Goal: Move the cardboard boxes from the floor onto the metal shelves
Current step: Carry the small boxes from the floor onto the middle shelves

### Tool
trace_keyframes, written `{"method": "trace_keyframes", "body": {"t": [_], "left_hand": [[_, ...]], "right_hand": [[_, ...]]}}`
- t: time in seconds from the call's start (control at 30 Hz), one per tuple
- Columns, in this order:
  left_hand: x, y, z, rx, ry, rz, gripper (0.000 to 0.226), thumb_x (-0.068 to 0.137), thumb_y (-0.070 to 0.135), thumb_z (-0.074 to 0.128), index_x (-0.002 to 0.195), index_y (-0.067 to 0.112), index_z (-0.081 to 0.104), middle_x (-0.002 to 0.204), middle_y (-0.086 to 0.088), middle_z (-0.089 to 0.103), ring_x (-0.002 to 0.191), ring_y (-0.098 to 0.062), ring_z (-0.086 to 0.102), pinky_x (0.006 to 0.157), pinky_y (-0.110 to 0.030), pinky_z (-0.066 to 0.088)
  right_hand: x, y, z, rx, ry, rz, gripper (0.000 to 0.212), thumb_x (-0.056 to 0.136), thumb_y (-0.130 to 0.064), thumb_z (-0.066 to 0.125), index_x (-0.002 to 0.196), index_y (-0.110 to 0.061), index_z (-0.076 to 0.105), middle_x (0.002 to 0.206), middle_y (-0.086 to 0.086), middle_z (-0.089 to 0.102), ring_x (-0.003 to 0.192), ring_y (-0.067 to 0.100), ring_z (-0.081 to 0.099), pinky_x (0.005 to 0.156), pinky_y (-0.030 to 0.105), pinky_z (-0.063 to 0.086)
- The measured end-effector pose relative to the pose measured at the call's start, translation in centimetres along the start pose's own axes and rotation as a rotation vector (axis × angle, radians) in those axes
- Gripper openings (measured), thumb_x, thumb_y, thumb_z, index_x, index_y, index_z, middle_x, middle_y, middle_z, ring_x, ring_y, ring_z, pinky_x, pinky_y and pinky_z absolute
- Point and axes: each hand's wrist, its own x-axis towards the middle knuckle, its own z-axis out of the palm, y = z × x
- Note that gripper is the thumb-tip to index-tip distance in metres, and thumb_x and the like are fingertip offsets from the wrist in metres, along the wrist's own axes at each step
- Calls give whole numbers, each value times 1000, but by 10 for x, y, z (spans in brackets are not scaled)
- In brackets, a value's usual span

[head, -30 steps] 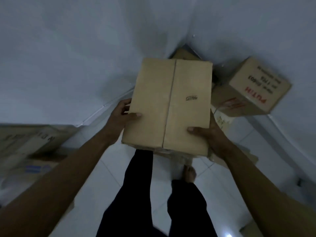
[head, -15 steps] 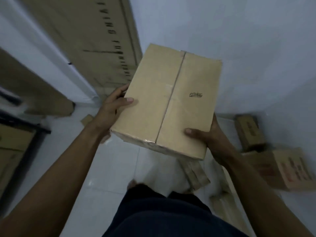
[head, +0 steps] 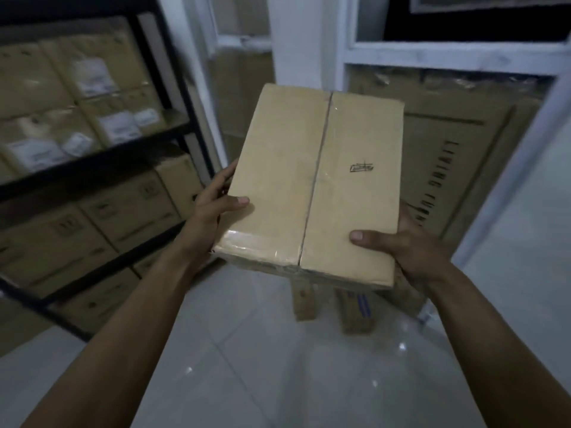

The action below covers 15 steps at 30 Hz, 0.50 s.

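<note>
– At chest height, closest in: left hand (head: 213, 208) grips the left edge of the cardboard box (head: 278, 180), thumb flat on the top face, fingers curled round the side. Right hand (head: 411, 251) holds the near right corner, thumb on top, fingers underneath and hidden.

– Box position?

– Off the floor, carried in the air between both hands, top face to camera, far end tipped slightly up. Not yet on a shelf.

– Handling estimate?

– Walls look flat and stiff, with no sag between the hands. Judged light to moderate, since only the thumbs steady the top. Clear tape (head: 318, 168) along the centre seam and near edge is glossy, so probably slick; bare cardboard should give better purchase. Contents unknown: treat as fragile.

– Best hold?

– Opposite side edges, fingers underneath, clear of the taped strip.

– Beyond it?

– Tiled floor (head: 278, 366) below, with small cardboard pieces (head: 304, 301) partly hidden under the box. Left: black metal shelves (head: 92, 162), visible levels packed with stored boxes (head: 129, 205); no free slot in view. Far right: flat carton (head: 457, 168) leaning upright.
</note>
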Motion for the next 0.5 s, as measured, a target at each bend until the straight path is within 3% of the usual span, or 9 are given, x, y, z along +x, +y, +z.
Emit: {"method": "trace_keyframes", "body": {"t": [0.13,0.3,0.37,0.5], "left_hand": [[-6,37,-83,43,131,91,71,74,9,57,142,26,49,122,6,67,102,-14,69,77,-27,57],[-10,80,-169,113,264,190,90,66,25,67,151,30,39,142,4,56,121,-23,61,89,-34,55],[-5,95,-194,146,304,230,92,64,31,66,151,31,39,143,7,56,125,-24,58,98,-41,50],[20,119,-238,182,372,304,90,65,31,66,151,31,39,146,6,54,130,-25,55,103,-45,45]], "right_hand": [[68,-19,79,-16,-150,-74,93,63,-13,82,145,-12,39,135,11,62,118,22,65,82,29,57],[143,-52,168,-8,-327,-129,98,56,-29,90,141,-24,42,123,-6,69,112,13,68,81,26,58],[173,-63,197,-7,-405,-161,92,61,-22,89,141,-24,43,120,-6,70,110,13,69,80,25,58],[242,-87,242,42,-527,-211,87,67,-9,77,145,-12,40,127,9,66,105,15,71,77,25,58]]}}
